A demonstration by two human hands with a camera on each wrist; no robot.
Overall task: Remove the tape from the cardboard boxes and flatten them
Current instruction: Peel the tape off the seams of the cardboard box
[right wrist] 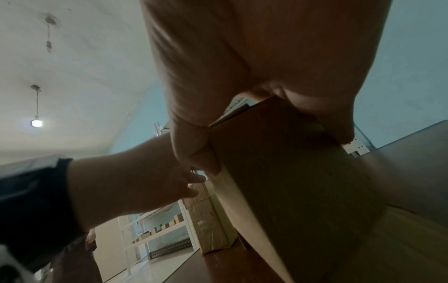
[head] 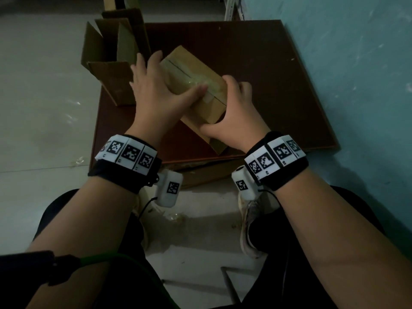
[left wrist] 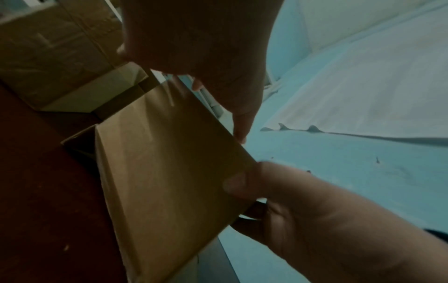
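Right hand point(head: 231, 114) around taped box point(head: 178, 63)

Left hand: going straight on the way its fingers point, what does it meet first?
The left hand lies on the taped box; straight past its fingertips, likely the right wall of the open box first. Depth unclear, it might pass beside it.

A dark reddish-brown board point(head: 256, 52) lies level, with pale tiled floor point(head: 44, 97) to its left and on its near side. A teal wall point(head: 356, 63) (scuffed with pale marks) runs along the board's right edge. Beyond the board's far edge stands a white perforated metal upright point(head: 229, 10). Near the board's near edge a worn pale shoe point(head: 252, 224) rests on the floor. High above the board hangs a lit ceiling lamp point(right wrist: 36, 123).
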